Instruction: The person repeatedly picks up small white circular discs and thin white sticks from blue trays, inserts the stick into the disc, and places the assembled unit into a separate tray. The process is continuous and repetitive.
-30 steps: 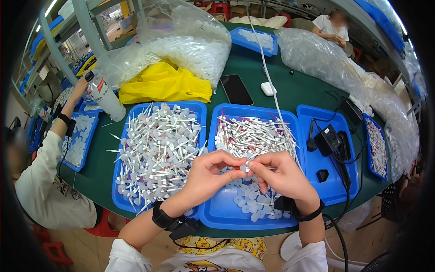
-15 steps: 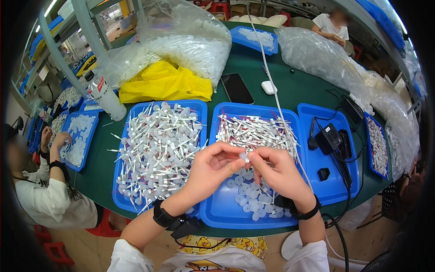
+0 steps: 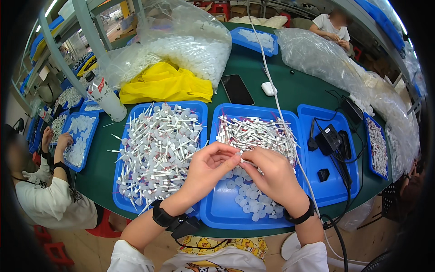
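My left hand (image 3: 206,170) and my right hand (image 3: 274,174) meet over the middle blue tray (image 3: 222,209), fingertips pinched together. Between them is a small white piece (image 3: 240,154), mostly covered by the fingers. Below my hands, the tray's near part holds loose translucent white discs (image 3: 253,201). Its far part carries a heap of thin white sticks (image 3: 253,131) with reddish bits among them. Left of it, another blue tray (image 3: 118,197) is piled with white sticks fitted with discs (image 3: 158,149).
A right-hand blue tray (image 3: 326,188) holds black adapters (image 3: 330,137) and cables. A white cord (image 3: 283,118) crosses the middle tray. Beyond lie a phone (image 3: 237,89), white case (image 3: 268,88), yellow bag (image 3: 165,86) and bottle (image 3: 106,97). Co-workers sit left and far right.
My fingertips have closed further over the small white piece, and its disc shows less. My right hand has turned slightly and shifted left. The left co-worker's hand has moved a little.
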A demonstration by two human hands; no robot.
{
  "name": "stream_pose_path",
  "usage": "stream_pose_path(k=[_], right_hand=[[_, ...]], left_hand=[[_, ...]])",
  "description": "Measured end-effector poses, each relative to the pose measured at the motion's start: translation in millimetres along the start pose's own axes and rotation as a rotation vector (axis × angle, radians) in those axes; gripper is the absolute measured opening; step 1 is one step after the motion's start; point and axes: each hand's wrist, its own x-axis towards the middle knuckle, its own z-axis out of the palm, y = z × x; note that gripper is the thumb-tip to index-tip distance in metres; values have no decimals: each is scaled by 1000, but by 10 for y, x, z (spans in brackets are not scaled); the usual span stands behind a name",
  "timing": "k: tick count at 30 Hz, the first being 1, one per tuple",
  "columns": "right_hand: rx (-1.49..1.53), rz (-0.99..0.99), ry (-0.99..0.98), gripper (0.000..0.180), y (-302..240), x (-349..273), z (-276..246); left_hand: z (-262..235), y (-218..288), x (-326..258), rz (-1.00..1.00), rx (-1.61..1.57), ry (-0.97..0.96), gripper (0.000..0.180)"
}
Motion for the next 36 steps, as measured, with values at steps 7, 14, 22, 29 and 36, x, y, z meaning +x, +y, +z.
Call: stream_pose_path(k=[7, 14, 22, 29, 36], right_hand=[[-46, -83, 7, 8, 5, -19, 12], [13, -57, -25, 9, 17, -12, -2], [22, 109, 47, 27, -51, 34, 10], [-38, 111, -23, 19, 52, -10, 18], [-221, 112, -190, 21, 198, -173, 102]], left_hand=[[-34, 19, -16, -55, 66, -22, 17], [-22, -46, -15, -11, 65, -49, 22], [-90, 95, -6, 40, 89, 402, 21], [-163, 204, 14, 273, 77, 738, 47], [-197, 141, 0, 390, 854, 728, 67]])
